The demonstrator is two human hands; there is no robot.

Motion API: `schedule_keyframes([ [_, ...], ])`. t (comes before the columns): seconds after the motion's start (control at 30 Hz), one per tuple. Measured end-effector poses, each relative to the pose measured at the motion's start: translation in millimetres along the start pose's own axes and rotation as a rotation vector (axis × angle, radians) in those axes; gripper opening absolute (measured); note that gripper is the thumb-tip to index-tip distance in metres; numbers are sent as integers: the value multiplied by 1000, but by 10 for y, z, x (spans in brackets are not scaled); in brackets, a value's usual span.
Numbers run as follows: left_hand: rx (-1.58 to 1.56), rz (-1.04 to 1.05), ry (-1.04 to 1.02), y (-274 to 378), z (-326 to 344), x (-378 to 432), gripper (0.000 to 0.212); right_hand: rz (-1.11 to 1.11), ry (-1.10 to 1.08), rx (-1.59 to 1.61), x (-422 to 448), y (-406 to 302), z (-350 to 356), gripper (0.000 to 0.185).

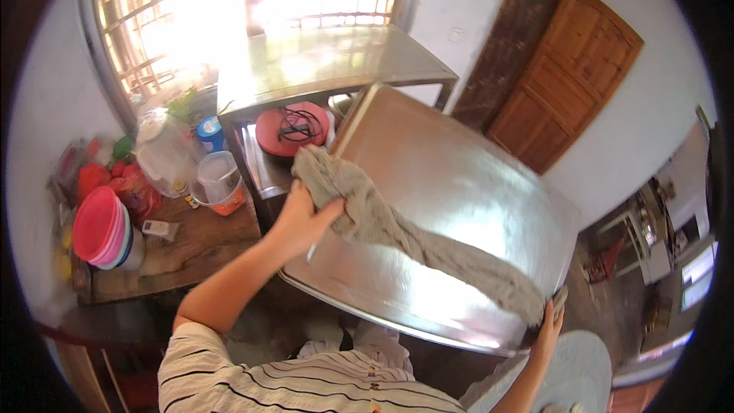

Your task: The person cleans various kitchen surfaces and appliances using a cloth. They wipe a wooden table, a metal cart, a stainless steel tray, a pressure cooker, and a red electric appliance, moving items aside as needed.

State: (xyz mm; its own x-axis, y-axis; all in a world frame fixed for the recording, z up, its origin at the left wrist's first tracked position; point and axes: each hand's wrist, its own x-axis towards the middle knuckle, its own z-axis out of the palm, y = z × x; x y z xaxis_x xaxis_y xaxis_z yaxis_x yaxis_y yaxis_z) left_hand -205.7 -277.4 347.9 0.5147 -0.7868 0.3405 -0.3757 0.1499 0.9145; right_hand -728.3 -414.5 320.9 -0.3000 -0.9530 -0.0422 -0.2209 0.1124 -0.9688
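Observation:
A long, bunched grey-brown cloth (427, 246) stretches across the face of a large rectangular metal tray (441, 178), which is tilted in front of me. My left hand (312, 221) grips the upper left end of the cloth between thumb and fingers, over the tray's left part. At the tray's lower right corner, my right hand (549, 327) holds the other end of the cloth against the rim. The fingers of that hand are partly hidden behind the tray.
At left, a wooden table (212, 246) holds stacked plastic basins (97, 226), plastic bags and clear containers. A metal-topped stand (338, 63) by the barred window has a red-lidded pot (292, 126) beneath its top. A round grey surface (585, 361) lies at lower right.

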Motion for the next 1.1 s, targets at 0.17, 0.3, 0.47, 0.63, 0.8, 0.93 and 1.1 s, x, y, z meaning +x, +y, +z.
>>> schedule_keyframes([
  [0.17,116,-25,157,500,-552,887,41,-361,-447,-232,1575,-1087,1543,81],
  [0.3,482,-352,231,741,-1013,1573,52,-509,-794,-85,2039,-2212,2817,86],
  [0.47,508,-410,394,442,-1579,2274,68,-597,-812,-248,2418,-3043,4371,107],
  [0.63,400,-541,438,-112,-2133,2967,71,-618,-981,-154,2457,-3452,5508,92],
  [0.8,426,-545,436,-777,-2374,3363,69,-565,-1047,-247,2756,-3447,6149,79],
  [0.93,626,-479,375,-821,-2203,3518,65,-546,-1061,-304,3005,-3219,6444,74],
  [1.1,581,-577,357,-967,-2165,3534,69,-578,-1145,-299,3107,-3108,6634,74],
])
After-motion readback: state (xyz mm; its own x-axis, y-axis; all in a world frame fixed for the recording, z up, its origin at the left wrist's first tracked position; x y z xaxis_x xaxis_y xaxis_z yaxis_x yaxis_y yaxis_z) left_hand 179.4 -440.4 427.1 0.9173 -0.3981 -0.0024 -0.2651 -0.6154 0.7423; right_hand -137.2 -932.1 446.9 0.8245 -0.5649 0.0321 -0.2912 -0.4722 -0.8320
